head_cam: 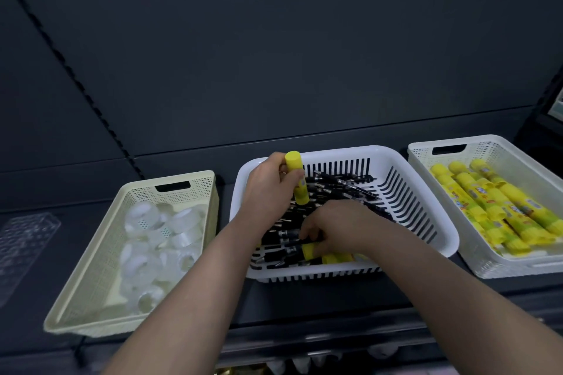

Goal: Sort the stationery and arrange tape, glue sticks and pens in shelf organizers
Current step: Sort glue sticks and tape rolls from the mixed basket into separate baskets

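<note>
Upright glue stick [297, 178] was gripped in left hand [268, 189] above white basket [350, 151]. right hand [338, 231] pinched second glue stick [309, 251] lying among pens [341, 192] at near edge.
Risk: pens snagged and dragged out with it; either stick slipping before reaching glue-stick basket [493, 151] at right.

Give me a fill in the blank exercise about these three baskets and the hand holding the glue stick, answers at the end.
1. The left hand holds a ___ glue stick upright.
2. The tape rolls lie in the cream basket on the far ___.
3. The white basket in the middle mostly holds black ___.
4. The right basket holds only ___ sticks.
Missing words: yellow; left; pens; glue.
</note>
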{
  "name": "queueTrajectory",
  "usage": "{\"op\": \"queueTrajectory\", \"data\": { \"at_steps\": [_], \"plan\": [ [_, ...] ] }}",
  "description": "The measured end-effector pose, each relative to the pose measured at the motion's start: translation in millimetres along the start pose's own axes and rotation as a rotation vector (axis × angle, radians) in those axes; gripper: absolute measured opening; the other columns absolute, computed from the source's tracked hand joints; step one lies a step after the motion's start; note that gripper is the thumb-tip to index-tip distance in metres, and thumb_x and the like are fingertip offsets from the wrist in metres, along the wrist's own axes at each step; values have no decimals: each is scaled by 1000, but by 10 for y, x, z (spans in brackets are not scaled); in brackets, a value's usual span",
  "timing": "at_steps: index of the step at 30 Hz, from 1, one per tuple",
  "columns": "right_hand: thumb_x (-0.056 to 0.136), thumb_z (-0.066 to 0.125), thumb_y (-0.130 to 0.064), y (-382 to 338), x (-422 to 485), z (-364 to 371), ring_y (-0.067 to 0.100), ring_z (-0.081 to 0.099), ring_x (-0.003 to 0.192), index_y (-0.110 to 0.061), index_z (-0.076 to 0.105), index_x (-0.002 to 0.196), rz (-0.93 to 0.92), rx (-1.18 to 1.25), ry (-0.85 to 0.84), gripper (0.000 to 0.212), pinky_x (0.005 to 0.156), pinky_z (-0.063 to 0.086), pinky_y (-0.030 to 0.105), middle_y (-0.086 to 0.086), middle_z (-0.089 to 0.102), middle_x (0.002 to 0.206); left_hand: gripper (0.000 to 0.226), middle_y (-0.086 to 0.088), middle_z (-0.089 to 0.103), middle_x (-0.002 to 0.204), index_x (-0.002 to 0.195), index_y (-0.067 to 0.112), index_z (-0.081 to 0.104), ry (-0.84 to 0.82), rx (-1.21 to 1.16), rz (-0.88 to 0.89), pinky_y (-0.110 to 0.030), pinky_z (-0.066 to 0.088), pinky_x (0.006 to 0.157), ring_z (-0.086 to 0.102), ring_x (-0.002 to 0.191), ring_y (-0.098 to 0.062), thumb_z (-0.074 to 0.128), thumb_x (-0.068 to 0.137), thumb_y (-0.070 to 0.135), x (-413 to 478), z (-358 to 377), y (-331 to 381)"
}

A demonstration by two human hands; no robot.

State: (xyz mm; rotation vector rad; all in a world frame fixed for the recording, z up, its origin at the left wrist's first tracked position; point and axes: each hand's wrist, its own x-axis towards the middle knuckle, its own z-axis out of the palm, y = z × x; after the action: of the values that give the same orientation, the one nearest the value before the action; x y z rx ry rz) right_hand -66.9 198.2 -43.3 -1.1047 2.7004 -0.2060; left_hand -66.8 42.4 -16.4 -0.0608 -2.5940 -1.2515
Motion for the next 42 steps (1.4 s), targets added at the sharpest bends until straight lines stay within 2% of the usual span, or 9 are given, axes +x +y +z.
{"op": "queueTrajectory", "data": {
  "at_steps": [6,11,15,21,25,28,35,38,42],
  "plan": [
    [76,67,-29,-110,30,-60,10,50,82,-38,54,126,11,-132,-35,53,51,29,23,-11,61,101,10,5,51,68,89,13,58,-5,-39,4,-25,36,55,44,59,-10,59,91,23,8,-71,-10],
    [70,64,-34,78,-249,-207,6,56,81,-35,64,111,163,75,272,42,65,44,25,-15,58,92,14,5,54,69,88,15,57,49,-5,1,-27,38,53,47,59,-10,58,91,28,59,-45,2],
    [66,66,-29,281,-544,-300,-3,59,65,-35,60,78,342,447,492,15,55,48,18,-19,63,70,19,7,46,65,79,16,50,28,28,-16,-30,35,54,45,60,-13,57,92,29,151,89,43],
    [72,69,-16,734,-1025,-349,0,60,64,-33,59,88,519,597,929,26,60,46,10,-15,62,72,19,10,55,82,112,23,50,-31,-108,2,-46,53,76,60,86,-25,52,94,30,288,583,437],
    [75,72,-17,1153,-1436,-354,9,64,71,-26,58,89,669,520,1111,21,63,52,18,-10,64,82,11,7,61,79,103,29,53,-146,-158,44,-43,54,74,62,81,-22,50,92,32,323,1036,829],
    [73,70,-13,1403,-1706,-261,18,62,72,-20,52,85,772,369,1097,22,69,52,36,-6,61,84,12,11,64,75,102,28,54,-243,-125,92,-31,48,70,61,76,-16,52,92,34,300,1368,1074],
    [73,61,-33,1763,-2118,-93,21,51,100,-32,53,76,990,-14,539,8,67,35,29,-7,50,91,26,9,68,78,103,24,59,-324,64,90,-32,50,75,62,80,-14,52,89,45,303,1998,1480],
    [72,61,-38,1837,-2180,-145,19,49,102,-34,54,75,967,30,539,8,74,38,30,-8,50,94,33,3,69,92,100,21,60,-349,279,80,-36,51,79,62,91,-21,49,88,49,338,2239,1556],
    [76,57,-30,1890,-2147,-173,17,50,107,-36,64,93,893,83,519,19,70,36,28,-10,55,103,44,-6,65,112,113,15,60,-307,468,109,-34,45,79,59,106,-28,44,94,50,329,2418,1566]
  ]
}}
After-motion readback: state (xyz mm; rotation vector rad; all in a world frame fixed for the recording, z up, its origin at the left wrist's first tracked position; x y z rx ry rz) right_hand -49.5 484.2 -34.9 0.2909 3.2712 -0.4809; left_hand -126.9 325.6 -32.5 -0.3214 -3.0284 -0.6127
